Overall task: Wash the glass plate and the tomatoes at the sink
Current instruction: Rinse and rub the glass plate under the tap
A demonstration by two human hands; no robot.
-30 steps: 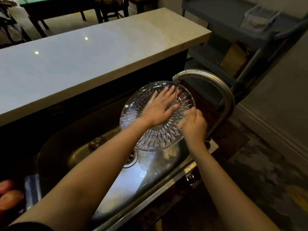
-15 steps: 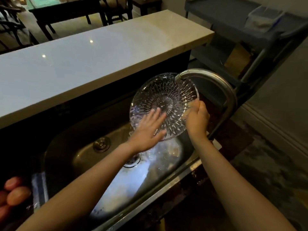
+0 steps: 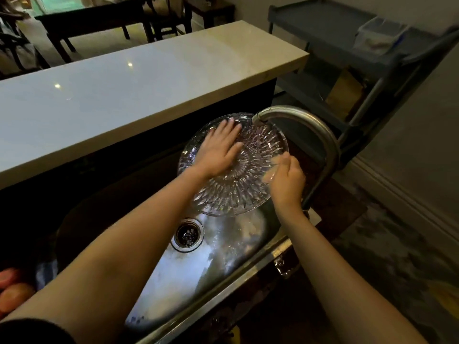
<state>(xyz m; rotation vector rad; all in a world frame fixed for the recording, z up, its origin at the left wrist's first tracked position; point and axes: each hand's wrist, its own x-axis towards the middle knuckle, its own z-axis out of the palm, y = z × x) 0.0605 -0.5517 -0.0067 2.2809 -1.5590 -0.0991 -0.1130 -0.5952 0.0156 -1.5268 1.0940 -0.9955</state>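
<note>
A cut-glass plate (image 3: 238,192) is held tilted over the steel sink (image 3: 188,276), just under the curved tap's spout (image 3: 260,115). My right hand (image 3: 285,180) grips the plate's right rim, thumb over the edge. My left hand (image 3: 218,150) lies flat with straight fingers on the plate's upper left face. Two or three reddish tomatoes (image 3: 12,291) sit at the far left edge of the view, beside the sink.
A pale stone counter (image 3: 124,88) runs behind the sink. The drain (image 3: 187,235) lies below the plate. A grey utility cart (image 3: 347,58) holding a clear tub (image 3: 380,33) stands to the right; dark table and chairs beyond the counter.
My left hand slid from the plate's lower edge up to its upper left face. The plate tipped flatter and lower under the spout while my right hand kept its hold on the rim.
</note>
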